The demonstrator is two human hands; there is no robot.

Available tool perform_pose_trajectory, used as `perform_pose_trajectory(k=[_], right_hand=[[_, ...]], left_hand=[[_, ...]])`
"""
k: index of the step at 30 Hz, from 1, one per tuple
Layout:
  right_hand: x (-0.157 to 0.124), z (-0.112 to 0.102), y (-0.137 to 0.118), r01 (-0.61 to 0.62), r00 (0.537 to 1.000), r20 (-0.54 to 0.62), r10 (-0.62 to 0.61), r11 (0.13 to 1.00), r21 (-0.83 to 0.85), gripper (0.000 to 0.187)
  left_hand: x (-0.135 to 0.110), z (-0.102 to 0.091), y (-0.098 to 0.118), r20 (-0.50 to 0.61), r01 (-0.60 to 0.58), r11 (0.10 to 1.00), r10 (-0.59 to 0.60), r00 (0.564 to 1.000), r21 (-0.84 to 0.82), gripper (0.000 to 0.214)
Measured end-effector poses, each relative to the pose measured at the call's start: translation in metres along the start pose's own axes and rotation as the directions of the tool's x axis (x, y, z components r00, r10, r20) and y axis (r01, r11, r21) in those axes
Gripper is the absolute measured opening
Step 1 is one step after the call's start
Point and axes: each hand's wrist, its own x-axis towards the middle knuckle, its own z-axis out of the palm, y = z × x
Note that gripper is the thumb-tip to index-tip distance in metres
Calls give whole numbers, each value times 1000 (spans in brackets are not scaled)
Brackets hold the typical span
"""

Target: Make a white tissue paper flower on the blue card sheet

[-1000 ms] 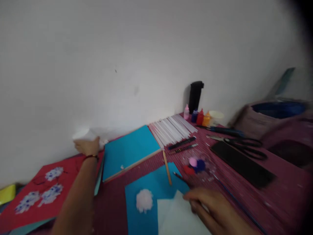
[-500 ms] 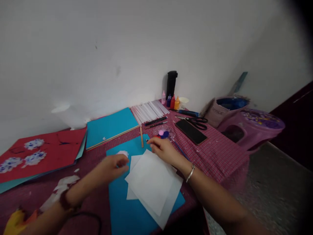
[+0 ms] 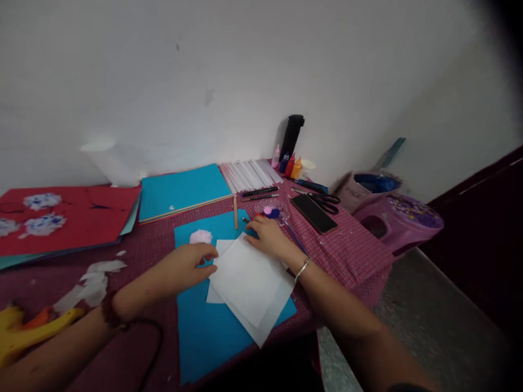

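My left hand (image 3: 192,265) is at the left corner of a loose stack of white paper sheets (image 3: 249,288), its thumb and fingers apart. Whether its fingertips touch the paper, I cannot tell. Over the far right edge of the stack rests my right hand (image 3: 267,237), fingers bent, with a gap between thumb and forefinger. A dark pencil tip (image 3: 245,220) shows just beyond its fingertips. Beneath the stack lies a blue sheet (image 3: 204,337). A pale pink, fluffy-looking tuft (image 3: 200,237) sits on that sheet, beyond my left hand.
A wooden stick (image 3: 236,212), paint palette (image 3: 278,213), phone (image 3: 314,213) and black scissors (image 3: 324,201) lie farther off. Paint bottles (image 3: 289,165) stand by the wall. At left are a red sheet with flowers (image 3: 90,218), paper scraps (image 3: 96,280) and a yellow glue gun (image 3: 24,332).
The view has shifted, so things sit higher in the picture. My left hand has come closer to the paper's left corner. My right hand stays near the far edge.
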Motion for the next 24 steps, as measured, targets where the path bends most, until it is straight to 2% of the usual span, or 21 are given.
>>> perform_pose_trajectory(k=[5, 9, 11, 13, 15, 16, 18, 20, 21, 22, 24], right_hand=[[6, 11, -5, 17, 1000, -2, -17, 998, 68, 8], [8, 10, -8, 58, 994, -108, -22, 938, 342, 6], [5, 5, -10, 81, 991, -132, -10, 834, 546, 8], [-1, -2, -14, 86, 994, -109, -8, 668, 739, 14], [-9, -11, -20, 60, 998, -61, -14, 503, 862, 20], [-13, -16, -24, 43, 999, -44, -10, 445, 895, 23], [-21, -28, -33, 23, 999, -30, 12, 377, 926, 27], [-27, -43, -38, 21, 998, -39, 41, 373, 927, 27], [-30, -50, -38, 20, 997, -46, 56, 395, 918, 26], [-32, -56, -36, 16, 996, -52, 71, 433, 901, 25], [-37, -63, -29, -14, 995, -45, 91, 557, 830, 22]], left_hand=[[-33, -10, 8, -42, 7, 996, -10, 999, -85, 27], [-42, 0, 8, -71, 28, 995, -35, 997, -99, 30], [-41, 10, 6, -184, 28, 993, -49, 982, -118, 44], [-36, 19, 6, -323, -2, 989, -46, 945, -147, 69], [-27, 25, 10, -396, -30, 975, -61, 916, -220, 87], [-22, 26, 14, -382, -43, 959, -71, 921, -282, 87], [-14, 25, 24, -230, -51, 890, -62, 971, -454, 69], [-10, 18, 35, -32, -3, 786, -21, 999, -618, 42], [-11, 12, 40, 20, 28, 736, -20, 1000, -676, 35], [-14, 3, 44, 19, 47, 696, -49, 999, -716, 34], [-28, -19, 48, -160, 6, 684, -179, 971, -730, 36]])
